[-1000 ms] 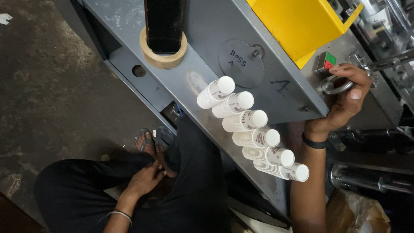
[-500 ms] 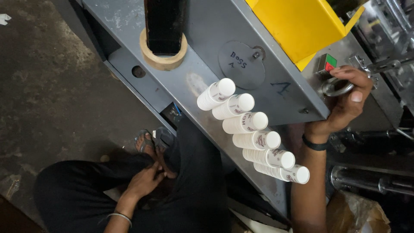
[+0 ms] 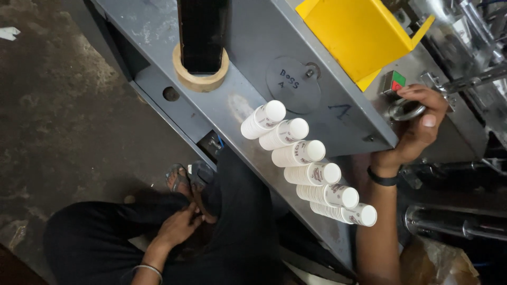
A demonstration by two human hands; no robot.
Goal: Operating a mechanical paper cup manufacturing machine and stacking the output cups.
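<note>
Change vs. the earlier frames is tiny: right hand [image 3: 417, 124] keeps its grip on the metal ring handle [image 3: 405, 111], left hand [image 3: 177, 227] stays low near the knee, cup stacks haven't shifted; view only drifts a bit.

Hard to see: left-hand fingers [image 3: 191, 214] curl against dark trousers beside a sandalled foot [image 3: 182, 178]; can't tell if they're clenched on anything or loose. Ring handle is partly covered by the right-hand fingers [image 3: 422, 95], which wrap over it, thumb underneath. Machine parts at right edge are cut off, dim.

Ring handle sits at the far right of the grey counter [image 3: 253, 58], just below a small red-green switch [image 3: 394, 82] and by the yellow box [image 3: 359, 37]. Six lying stacks of white paper cups [image 3: 309, 163] run diagonally along the counter edge, well apart from both hands. Tape roll [image 3: 202, 79] sits upper centre, round a black post.
</note>
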